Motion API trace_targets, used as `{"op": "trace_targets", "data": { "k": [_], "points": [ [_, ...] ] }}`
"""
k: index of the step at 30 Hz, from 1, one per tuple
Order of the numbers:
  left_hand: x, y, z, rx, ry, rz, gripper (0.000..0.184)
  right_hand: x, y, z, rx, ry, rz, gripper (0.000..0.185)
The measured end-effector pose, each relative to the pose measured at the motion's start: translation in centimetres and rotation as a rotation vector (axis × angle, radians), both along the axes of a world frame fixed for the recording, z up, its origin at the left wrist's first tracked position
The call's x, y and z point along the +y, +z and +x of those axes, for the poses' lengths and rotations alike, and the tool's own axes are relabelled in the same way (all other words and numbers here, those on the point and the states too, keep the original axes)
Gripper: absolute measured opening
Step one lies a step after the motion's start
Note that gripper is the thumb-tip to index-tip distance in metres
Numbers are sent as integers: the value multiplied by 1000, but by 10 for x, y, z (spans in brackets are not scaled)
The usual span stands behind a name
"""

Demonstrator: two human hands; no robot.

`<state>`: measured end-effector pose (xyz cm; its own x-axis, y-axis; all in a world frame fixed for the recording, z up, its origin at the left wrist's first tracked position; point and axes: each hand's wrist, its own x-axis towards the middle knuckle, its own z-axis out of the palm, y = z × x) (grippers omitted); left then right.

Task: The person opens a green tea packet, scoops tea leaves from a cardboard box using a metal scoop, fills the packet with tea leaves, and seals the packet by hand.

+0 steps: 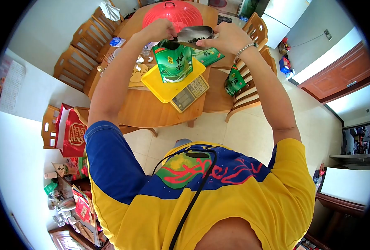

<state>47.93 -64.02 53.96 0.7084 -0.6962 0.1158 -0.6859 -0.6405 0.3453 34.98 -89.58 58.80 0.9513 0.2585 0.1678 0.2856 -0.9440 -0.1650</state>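
Note:
My right hand (230, 37) is closed around the end of a metal scoop (193, 32) with dark loose leaves in it. The scoop's other end is at the mouth of a green tea pouch (174, 64), which stands upright on a yellow tray (165, 96). My left hand (162, 30) is closed at the pouch's upper edge, beside the scoop; its fingertips are partly hidden. Beneath the tray sits a digital scale (190, 93) with a keypad. Another green pouch (210, 56) lies behind the tray, to the right.
A red mesh food cover (172, 16) stands at the far end of the wooden table (147, 109). Small items and a cat-shaped mat (139, 73) lie left of the tray. A green pouch (235, 81) rests on the right chair. Wooden chairs (74, 68) line the left side.

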Motion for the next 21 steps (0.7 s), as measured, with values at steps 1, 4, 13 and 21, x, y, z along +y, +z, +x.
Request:
{"op": "trace_targets", "data": {
  "k": [1,4,13,21],
  "points": [
    [1,-3,2,11,19,1,20,0,0,0,-1,-7,-4,80],
    [5,-8,5,-63,12,-11,13,-1,-1,1,-2,-11,-10,80],
    [3,3,-4,-29,55,39,19,-11,-18,5,-57,10,76,77],
    [7,15,-16,-116,42,-117,16,-31,-34,-11,38,15,349,69]
  ]
}}
